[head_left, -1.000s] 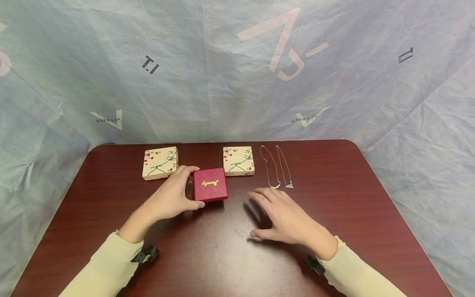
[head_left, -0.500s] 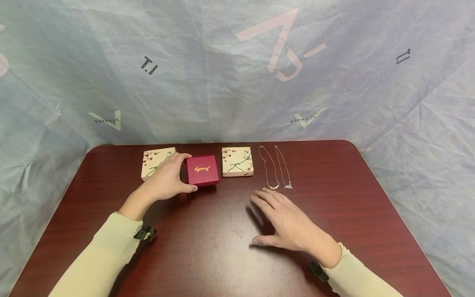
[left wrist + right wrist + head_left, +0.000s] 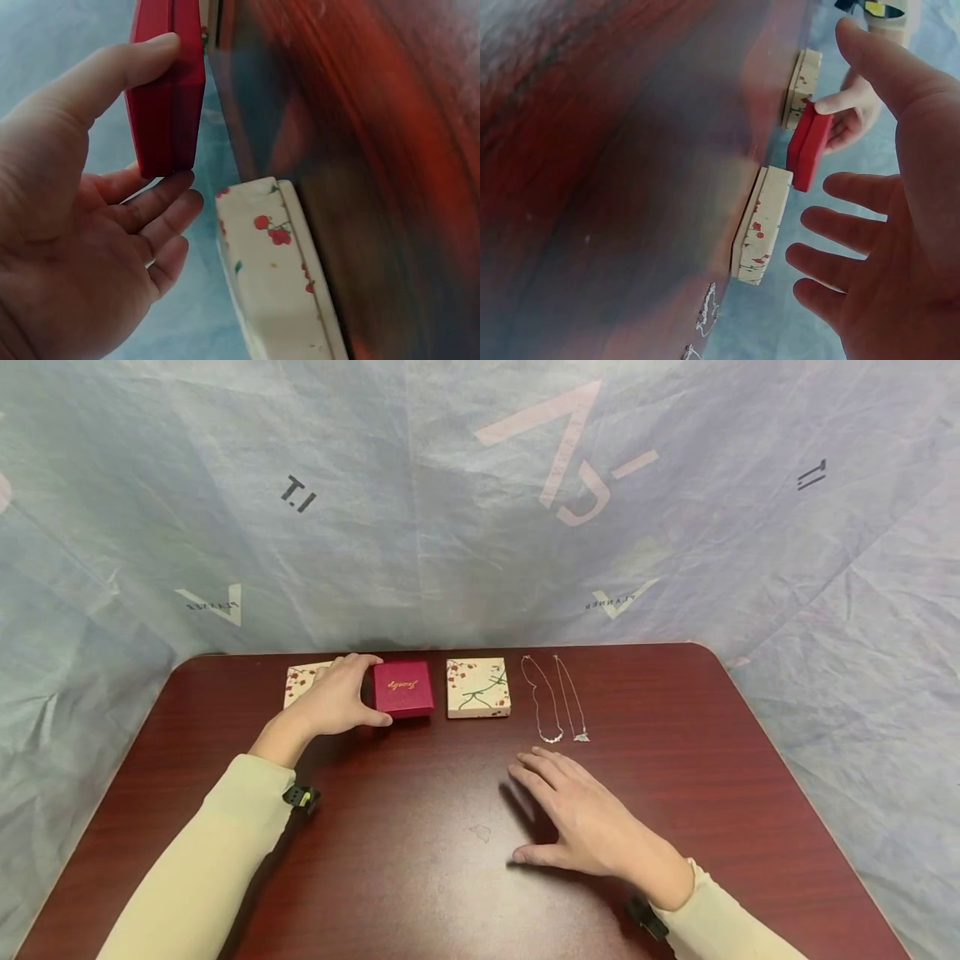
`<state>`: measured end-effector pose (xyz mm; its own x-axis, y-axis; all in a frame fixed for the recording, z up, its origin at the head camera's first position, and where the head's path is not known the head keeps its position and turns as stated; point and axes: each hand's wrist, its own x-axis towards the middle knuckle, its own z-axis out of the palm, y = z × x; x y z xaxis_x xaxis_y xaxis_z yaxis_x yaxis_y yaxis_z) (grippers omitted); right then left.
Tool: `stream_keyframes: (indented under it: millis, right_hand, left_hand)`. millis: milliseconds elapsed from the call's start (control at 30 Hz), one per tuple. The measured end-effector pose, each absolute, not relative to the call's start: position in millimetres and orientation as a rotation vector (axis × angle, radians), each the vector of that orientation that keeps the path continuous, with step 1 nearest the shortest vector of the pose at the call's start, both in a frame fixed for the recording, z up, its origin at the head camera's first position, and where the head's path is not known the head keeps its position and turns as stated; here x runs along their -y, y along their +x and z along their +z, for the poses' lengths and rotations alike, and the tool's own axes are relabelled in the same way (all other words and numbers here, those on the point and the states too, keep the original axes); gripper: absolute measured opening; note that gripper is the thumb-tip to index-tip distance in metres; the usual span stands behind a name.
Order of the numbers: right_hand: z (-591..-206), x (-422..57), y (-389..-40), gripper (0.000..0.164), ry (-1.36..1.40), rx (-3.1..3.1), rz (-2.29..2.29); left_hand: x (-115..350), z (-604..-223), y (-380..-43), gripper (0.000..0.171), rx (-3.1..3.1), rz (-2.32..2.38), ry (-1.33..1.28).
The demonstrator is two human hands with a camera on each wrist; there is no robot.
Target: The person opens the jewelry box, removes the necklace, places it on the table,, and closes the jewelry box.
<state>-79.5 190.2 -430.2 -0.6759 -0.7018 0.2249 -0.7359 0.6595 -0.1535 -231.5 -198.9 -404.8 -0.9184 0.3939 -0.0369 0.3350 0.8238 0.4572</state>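
Note:
My left hand grips a red jewelry box by its left side, thumb on the near edge and fingers at the far edge. Gold lettering marks its lid. In the left wrist view the thumb presses the side of the red box, which appears held off the table. Partly behind that hand lies a cream floral box; another cream floral box is just right of the red one. My right hand, fingers spread and holding nothing, hovers over the table, nearest two silver necklaces.
The dark red wooden table has rounded far corners. A grey printed cloth hangs behind it and along both sides. A small pale mark shows on the tabletop left of the right hand.
My left hand has carried the red jewelry box away from me and slightly left, into the gap between the two floral boxes. The right hand has barely shifted.

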Motion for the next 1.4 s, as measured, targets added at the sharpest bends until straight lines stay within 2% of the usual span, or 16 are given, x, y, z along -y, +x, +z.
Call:
stream_keyframes:
  millis: [433, 900, 1400]
  right_hand:
    - [-431, -191, -77, 0.104, 1.190, 2.747, 0.343]
    - [-435, -189, -77, 0.102, 1.200, 2.761, 0.358]
    - [-434, -189, -77, 0.102, 1.200, 2.763, 0.346]
  left_hand:
    - [195, -415, -252, 0.098, -2.840, 0.591, 0.562]
    - [192, -420, -254, 0.097, -2.841, 0.480, 0.509]
    - [203, -414, -250, 0.115, -2.866, 0.576, 0.531]
